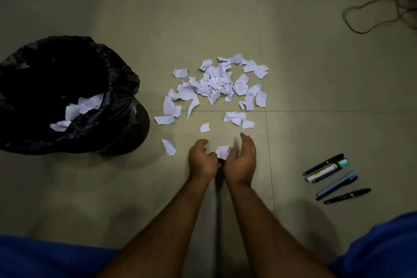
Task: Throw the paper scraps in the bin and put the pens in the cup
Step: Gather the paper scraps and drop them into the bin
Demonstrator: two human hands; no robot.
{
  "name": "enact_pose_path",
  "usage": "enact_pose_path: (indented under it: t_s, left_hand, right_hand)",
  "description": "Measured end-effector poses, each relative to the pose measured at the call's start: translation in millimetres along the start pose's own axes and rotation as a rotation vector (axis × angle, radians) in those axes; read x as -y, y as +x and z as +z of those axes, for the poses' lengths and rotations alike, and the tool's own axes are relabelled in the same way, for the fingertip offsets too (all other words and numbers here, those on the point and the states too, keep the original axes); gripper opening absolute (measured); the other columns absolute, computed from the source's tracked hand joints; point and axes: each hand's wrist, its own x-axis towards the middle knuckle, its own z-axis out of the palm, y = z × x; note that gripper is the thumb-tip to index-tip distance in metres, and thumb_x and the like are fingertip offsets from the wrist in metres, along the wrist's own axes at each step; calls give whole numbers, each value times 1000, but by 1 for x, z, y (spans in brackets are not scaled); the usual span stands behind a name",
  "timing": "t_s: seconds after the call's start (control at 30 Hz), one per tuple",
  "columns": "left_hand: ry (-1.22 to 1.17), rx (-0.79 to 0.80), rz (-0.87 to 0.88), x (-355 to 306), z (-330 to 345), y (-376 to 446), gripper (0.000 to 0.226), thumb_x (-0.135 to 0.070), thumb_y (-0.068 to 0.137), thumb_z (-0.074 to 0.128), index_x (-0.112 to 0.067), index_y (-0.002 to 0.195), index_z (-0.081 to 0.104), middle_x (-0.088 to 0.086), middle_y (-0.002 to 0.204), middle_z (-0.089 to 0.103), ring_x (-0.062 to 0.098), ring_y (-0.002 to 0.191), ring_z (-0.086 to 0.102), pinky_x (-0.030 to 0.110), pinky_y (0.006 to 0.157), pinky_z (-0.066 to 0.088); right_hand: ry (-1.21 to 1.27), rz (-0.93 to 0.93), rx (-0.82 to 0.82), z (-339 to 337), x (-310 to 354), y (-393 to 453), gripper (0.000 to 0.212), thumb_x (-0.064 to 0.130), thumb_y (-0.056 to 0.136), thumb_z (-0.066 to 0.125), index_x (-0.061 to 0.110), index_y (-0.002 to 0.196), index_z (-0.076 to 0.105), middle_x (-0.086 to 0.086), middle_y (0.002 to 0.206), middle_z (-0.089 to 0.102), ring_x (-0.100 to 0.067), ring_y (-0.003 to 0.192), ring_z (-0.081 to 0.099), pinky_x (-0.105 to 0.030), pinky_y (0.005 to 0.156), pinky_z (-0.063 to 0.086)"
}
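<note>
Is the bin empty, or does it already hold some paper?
Not empty. The bin, lined with a black bag, holds a few white scraps on its near side. How deep they lie cannot be told.

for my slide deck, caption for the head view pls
Both hands gather a paper scrap beside the bin; pens wait.
</note>
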Motion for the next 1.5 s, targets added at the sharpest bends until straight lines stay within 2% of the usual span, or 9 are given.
enact_pose_path:
  t_s: [0.13,0.37,0.57,0.73,0.83,0.97,1.17,1.33,1.5]
  left_hand:
    - [224,-78,-12,9,1,-8,38,-7,85,55,-11,123,55,13,124,55,33,110,58,32,91,46]
    - [-149,132,-92,-9,9,16,33,-14,89,59,-17,122,55,10,118,65,28,105,64,41,96,53]
    - [330,-296,108,1,-16,25,47,-7,88,50,-15,134,49,14,129,51,33,115,53,41,93,48]
    - [399,-459,-162,12,-11,33,49,-14,79,63,-16,127,53,15,133,47,36,119,48,43,94,43]
    - [308,-464,47,5,-1,48,43,-3,74,60,-6,117,61,22,121,56,43,109,54,44,90,45]
    - [196,-141,308,-26,5,57,55,-7,86,53,-8,141,46,15,140,50,32,127,47,38,107,39]
    - [593,-383,343,-40,-4,94,73,-14,77,62,-16,145,35,14,145,39,35,122,48,43,96,43]
    - [743,-193,518,-50,6,114,61,-11,78,54,-15,138,45,14,125,55,34,111,52,42,89,43]
    - [712,-487,805,-74,13,132,52,-15,70,54,-14,121,58,13,113,60,33,96,58,39,78,46]
  right_hand:
    - [-247,228,-93,-16,-10,-15,48,24,84,69,18,130,59,-13,128,57,-37,117,55,-43,90,48]
    - [121,341,170,15,7,18,34,13,90,58,12,123,65,-8,120,69,-27,113,63,-27,98,46]
    - [-141,117,129,13,19,32,53,25,84,70,17,135,55,-10,124,60,-30,116,56,-36,90,46]
    - [-403,-15,-9,29,14,23,74,38,74,75,15,139,48,-13,134,52,-36,119,51,-45,93,43]
    - [-420,-90,-24,36,7,32,75,37,73,73,12,140,49,-14,141,50,-37,124,49,-45,96,42]
    - [-361,-187,-45,35,3,51,71,36,77,69,10,140,49,-16,145,48,-37,131,46,-48,102,40]
    - [-264,-448,73,36,-18,101,68,40,85,52,7,144,45,-16,148,46,-34,140,40,-45,112,36]
    - [-367,-570,49,45,-32,112,65,46,92,51,9,146,44,-12,152,43,-32,145,33,-46,117,26]
    - [-389,-568,-31,49,-34,113,57,39,98,46,9,146,45,-12,151,45,-30,144,36,-44,117,29]
